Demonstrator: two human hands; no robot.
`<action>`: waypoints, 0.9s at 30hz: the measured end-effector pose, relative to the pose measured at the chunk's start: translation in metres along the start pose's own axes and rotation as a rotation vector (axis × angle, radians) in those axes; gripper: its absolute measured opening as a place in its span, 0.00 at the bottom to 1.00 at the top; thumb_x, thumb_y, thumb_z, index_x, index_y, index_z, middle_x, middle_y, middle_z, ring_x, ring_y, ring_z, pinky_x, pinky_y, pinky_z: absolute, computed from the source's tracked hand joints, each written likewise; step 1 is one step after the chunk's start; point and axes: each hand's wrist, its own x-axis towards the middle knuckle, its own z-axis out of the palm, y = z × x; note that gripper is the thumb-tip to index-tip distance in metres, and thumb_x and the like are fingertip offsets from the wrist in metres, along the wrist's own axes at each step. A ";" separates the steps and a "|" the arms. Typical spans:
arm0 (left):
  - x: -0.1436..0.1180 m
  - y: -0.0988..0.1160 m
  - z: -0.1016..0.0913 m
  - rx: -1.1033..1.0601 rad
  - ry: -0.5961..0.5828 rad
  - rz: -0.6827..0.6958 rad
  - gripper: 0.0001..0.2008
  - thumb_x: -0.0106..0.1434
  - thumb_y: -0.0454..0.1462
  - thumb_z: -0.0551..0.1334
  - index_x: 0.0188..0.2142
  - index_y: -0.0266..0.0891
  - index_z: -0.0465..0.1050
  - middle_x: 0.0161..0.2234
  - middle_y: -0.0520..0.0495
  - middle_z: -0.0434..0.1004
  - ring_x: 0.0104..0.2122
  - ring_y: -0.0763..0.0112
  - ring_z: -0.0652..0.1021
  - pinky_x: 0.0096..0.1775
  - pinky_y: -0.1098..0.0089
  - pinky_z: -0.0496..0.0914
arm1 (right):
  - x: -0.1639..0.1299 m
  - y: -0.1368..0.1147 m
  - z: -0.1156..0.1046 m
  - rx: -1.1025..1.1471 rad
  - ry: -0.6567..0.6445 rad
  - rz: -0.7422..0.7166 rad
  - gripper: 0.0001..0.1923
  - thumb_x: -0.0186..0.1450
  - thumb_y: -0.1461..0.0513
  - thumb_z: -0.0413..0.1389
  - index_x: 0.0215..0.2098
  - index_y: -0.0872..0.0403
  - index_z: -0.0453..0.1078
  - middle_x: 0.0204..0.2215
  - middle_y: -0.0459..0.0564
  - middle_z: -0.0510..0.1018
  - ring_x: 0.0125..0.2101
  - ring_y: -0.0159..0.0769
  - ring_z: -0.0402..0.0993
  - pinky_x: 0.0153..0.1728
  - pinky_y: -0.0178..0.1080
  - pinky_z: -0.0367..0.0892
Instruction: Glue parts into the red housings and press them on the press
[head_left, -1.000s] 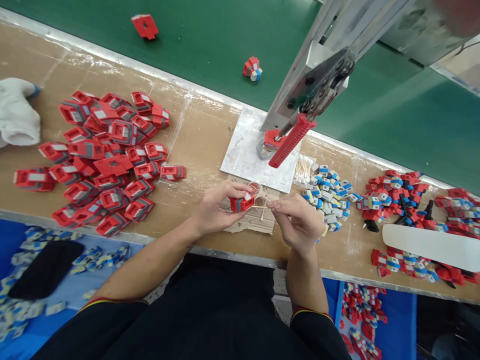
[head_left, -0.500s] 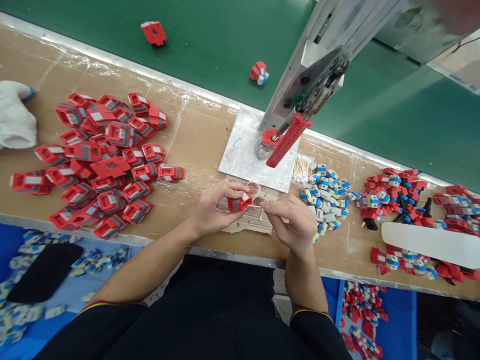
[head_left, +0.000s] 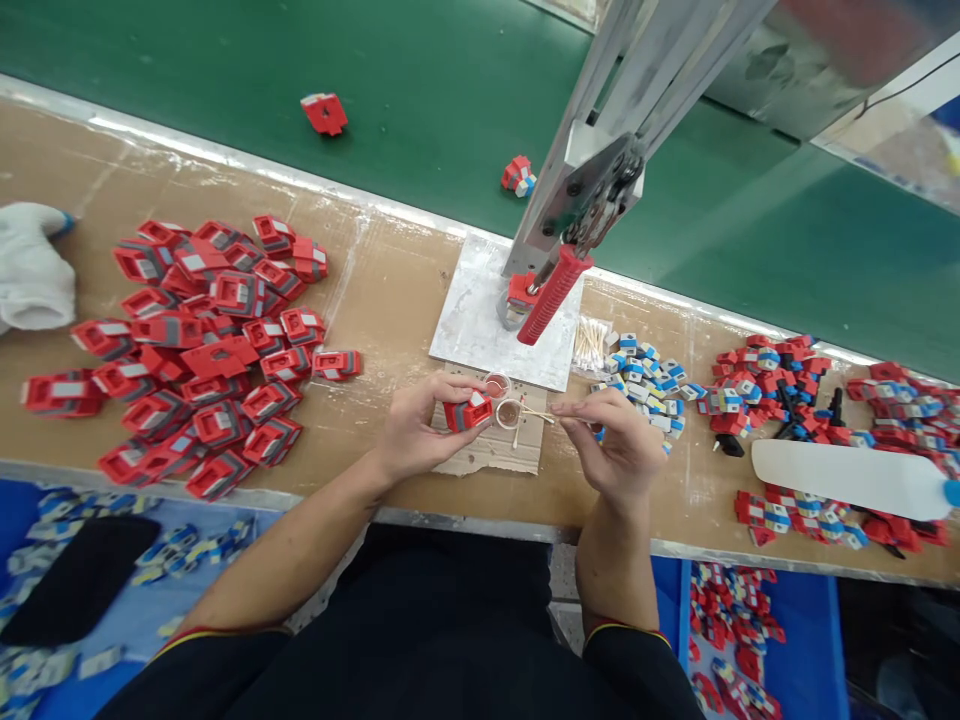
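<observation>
Workbench (head_left: pixel 390 290): left hand (head_left: pixel 420 430) gripping red part (head_left: pixel 466 411).

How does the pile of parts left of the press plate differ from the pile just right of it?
The left pile holds larger pieces, mostly red with grey; the right pile holds smaller pieces in white, blue and yellow. The left pile spreads much wider across the bench than the right pile. The right pile lies by the right hand; the left pile lies apart from the left hand. Both are loose heaps on the brown bench.

Mid-frame, the left hand (head_left: pixel 420 425) grips a red part (head_left: pixel 466 411); the right hand (head_left: pixel 619 445) pinches a swab (head_left: pixel 541 415) over a small cup (head_left: pixel 508 412).
</observation>
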 end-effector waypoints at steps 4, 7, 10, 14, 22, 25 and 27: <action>-0.001 0.000 -0.004 -0.023 0.011 -0.041 0.17 0.60 0.30 0.75 0.45 0.41 0.73 0.46 0.41 0.87 0.45 0.61 0.88 0.46 0.64 0.83 | -0.007 0.007 0.003 -0.202 -0.288 -0.036 0.08 0.72 0.68 0.60 0.43 0.48 0.77 0.30 0.46 0.85 0.30 0.36 0.79 0.29 0.37 0.73; -0.002 -0.002 -0.006 -0.023 0.019 -0.061 0.17 0.60 0.30 0.75 0.46 0.42 0.75 0.47 0.43 0.87 0.46 0.60 0.88 0.47 0.62 0.84 | -0.010 0.013 -0.003 -0.222 -0.439 -0.104 0.07 0.75 0.62 0.58 0.47 0.48 0.78 0.38 0.49 0.87 0.38 0.38 0.81 0.37 0.40 0.76; -0.003 -0.006 -0.007 -0.014 0.078 -0.079 0.16 0.60 0.31 0.76 0.46 0.42 0.78 0.47 0.44 0.87 0.47 0.59 0.87 0.48 0.60 0.84 | -0.017 0.022 -0.035 -0.296 -0.300 0.063 0.15 0.74 0.53 0.59 0.56 0.48 0.75 0.51 0.54 0.84 0.49 0.44 0.80 0.50 0.48 0.76; -0.001 -0.010 -0.006 -0.028 0.142 -0.113 0.17 0.59 0.33 0.76 0.47 0.43 0.81 0.50 0.43 0.87 0.51 0.57 0.86 0.51 0.59 0.84 | -0.028 0.044 -0.071 -0.614 -0.270 0.378 0.11 0.72 0.56 0.61 0.50 0.51 0.78 0.45 0.57 0.84 0.48 0.50 0.78 0.52 0.52 0.74; -0.001 0.004 -0.007 -0.055 0.177 -0.258 0.19 0.59 0.34 0.77 0.50 0.44 0.83 0.43 0.46 0.89 0.39 0.63 0.89 0.44 0.67 0.86 | -0.038 0.046 -0.051 -0.471 -0.255 0.440 0.17 0.69 0.62 0.60 0.57 0.51 0.74 0.40 0.54 0.84 0.39 0.44 0.79 0.44 0.47 0.75; -0.001 0.027 0.001 -0.103 0.123 -0.341 0.19 0.60 0.36 0.76 0.51 0.42 0.82 0.43 0.45 0.89 0.38 0.64 0.89 0.41 0.70 0.85 | -0.052 0.018 -0.042 0.081 0.104 0.504 0.22 0.73 0.57 0.55 0.65 0.46 0.66 0.41 0.50 0.83 0.35 0.38 0.80 0.36 0.42 0.76; -0.001 0.043 0.011 -0.163 0.071 -0.368 0.19 0.60 0.35 0.76 0.51 0.42 0.82 0.43 0.44 0.89 0.38 0.65 0.89 0.41 0.72 0.85 | -0.061 -0.001 -0.031 0.393 0.269 0.555 0.20 0.73 0.53 0.55 0.61 0.44 0.67 0.41 0.51 0.83 0.31 0.37 0.80 0.31 0.41 0.76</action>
